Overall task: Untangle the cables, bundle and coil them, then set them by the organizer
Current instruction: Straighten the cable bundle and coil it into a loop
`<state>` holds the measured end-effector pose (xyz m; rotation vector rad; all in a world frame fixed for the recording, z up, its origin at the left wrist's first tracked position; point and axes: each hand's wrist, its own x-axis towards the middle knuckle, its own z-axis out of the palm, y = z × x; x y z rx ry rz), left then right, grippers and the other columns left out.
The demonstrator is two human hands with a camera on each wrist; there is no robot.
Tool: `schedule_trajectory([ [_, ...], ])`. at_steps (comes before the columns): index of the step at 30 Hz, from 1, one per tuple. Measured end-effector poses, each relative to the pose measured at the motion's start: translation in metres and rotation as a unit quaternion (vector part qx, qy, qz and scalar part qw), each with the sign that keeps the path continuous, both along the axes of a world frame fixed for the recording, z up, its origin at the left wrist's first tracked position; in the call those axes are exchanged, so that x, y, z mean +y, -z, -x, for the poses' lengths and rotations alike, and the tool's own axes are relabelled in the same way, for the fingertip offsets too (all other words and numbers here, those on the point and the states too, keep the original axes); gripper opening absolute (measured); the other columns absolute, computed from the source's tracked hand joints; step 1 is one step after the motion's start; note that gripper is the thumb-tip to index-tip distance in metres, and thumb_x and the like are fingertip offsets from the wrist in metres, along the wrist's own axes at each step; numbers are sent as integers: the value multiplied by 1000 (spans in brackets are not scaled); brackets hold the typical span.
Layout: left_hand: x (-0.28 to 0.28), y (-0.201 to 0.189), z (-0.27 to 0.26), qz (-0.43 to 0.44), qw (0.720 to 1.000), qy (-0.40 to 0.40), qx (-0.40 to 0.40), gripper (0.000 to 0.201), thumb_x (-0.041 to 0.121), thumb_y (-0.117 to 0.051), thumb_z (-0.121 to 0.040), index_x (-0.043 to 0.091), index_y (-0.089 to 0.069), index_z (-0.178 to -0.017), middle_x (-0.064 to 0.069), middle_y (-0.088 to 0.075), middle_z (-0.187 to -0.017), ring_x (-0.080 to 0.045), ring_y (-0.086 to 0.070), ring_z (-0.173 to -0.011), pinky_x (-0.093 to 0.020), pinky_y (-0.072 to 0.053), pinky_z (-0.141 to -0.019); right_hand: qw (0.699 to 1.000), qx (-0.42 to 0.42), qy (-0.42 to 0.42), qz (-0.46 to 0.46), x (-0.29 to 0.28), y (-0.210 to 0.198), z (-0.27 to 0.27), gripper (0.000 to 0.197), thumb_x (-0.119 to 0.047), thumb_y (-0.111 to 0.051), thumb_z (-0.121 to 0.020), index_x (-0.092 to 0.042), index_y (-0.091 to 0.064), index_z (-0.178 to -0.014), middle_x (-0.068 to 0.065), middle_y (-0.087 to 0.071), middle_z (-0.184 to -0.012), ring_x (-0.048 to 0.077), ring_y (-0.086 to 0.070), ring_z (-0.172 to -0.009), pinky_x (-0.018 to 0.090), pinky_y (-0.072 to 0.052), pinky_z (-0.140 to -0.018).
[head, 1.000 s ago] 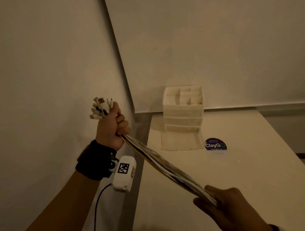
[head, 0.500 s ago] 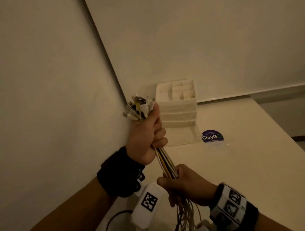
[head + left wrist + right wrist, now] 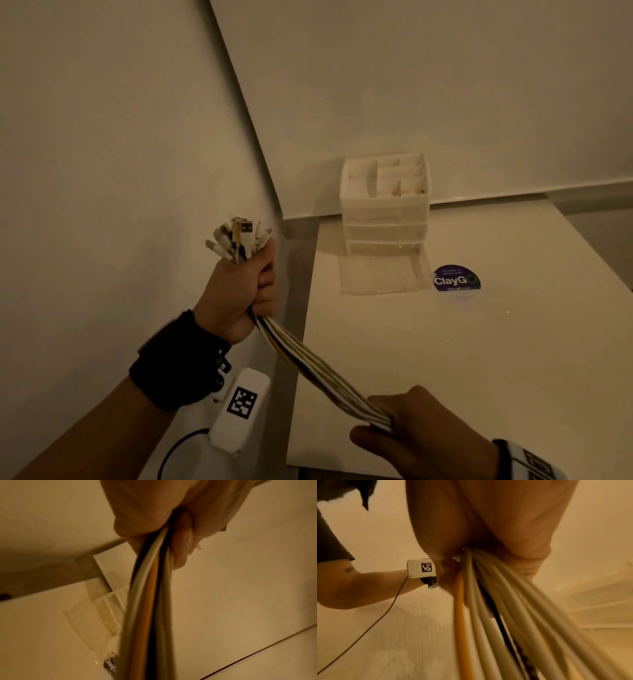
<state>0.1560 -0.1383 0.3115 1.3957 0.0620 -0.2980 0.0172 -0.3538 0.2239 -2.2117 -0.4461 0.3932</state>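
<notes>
A bundle of several cables (image 3: 318, 370), mostly white with one yellow and one black, stretches taut between my two hands. My left hand (image 3: 246, 291) grips it in a fist near the plug ends (image 3: 239, 240), which fan out above the fist beside the left wall. Lower right, over the table's near edge, my right hand (image 3: 404, 431) holds the bundle further down. The left wrist view shows the cables (image 3: 150, 601) running out of the fist. In the right wrist view the cables (image 3: 488, 608) spread out from the palm. The white organizer (image 3: 385, 205) stands at the table's back.
The white table (image 3: 479, 359) reaches the back wall, with a gap between it and the left wall. A dark round ClayGo sticker (image 3: 455, 278) lies right of the organizer. A clear tray (image 3: 380, 277) lies flat in front of the organizer.
My right hand slid down the bundle toward the lower right, away from the left fist. The cables went from slack to taut. My left hand moved left and slightly outward.
</notes>
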Motion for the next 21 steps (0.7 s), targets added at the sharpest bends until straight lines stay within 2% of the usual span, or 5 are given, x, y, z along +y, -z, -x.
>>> schedule_trajectory([
  [6, 3, 43, 9, -113, 992, 6, 47, 38, 24, -56, -97, 21, -38, -63, 4, -24, -51, -7, -18, -36, -14, -19, -36, 984, -123, -16, 124, -9, -12, 8, 19, -42, -51, -85, -30, -38, -79, -8, -52, -68, 11, -58, -66, 26, -38, -58],
  [9, -16, 59, 18, -179, 980, 68, 58, 39, 20, -59, -95, 21, -37, -63, 3, -24, -51, -9, -18, -38, -16, -19, -38, 938, -265, -96, 204, -11, -35, 6, 25, -44, -51, -69, -29, -32, -75, -13, -49, -57, 1, -47, -44, 14, -15, -42],
  [13, -53, 69, 40, -206, 964, 167, 27, 43, 4, -67, -86, 17, -36, -59, 0, -22, -51, -14, -20, -40, -21, -25, -40, 939, -316, -129, 29, -18, -47, 8, 21, -28, -58, -69, -30, -39, -77, -10, -46, -61, 2, -39, -50, 11, -22, -52],
  [17, -78, 78, 56, -153, 968, 186, -62, 22, -1, -69, -82, 3, -56, -65, -11, -27, -60, -23, -37, -46, -27, -46, -45, 930, -299, 41, -209, -29, -47, 8, 10, -13, -52, -66, -21, -51, -73, -11, -47, -60, 1, -40, -50, 15, -32, -52],
  [21, -102, 69, 67, -81, 961, 227, -136, 20, 15, -68, -85, 4, -61, -70, -6, -61, -59, -5, -57, -58, -12, -48, -67, 866, -283, 187, -367, -33, -37, -5, 6, -18, -60, -70, -14, -55, -71, 2, -56, -59, 26, -50, -44, 28, -40, -46],
])
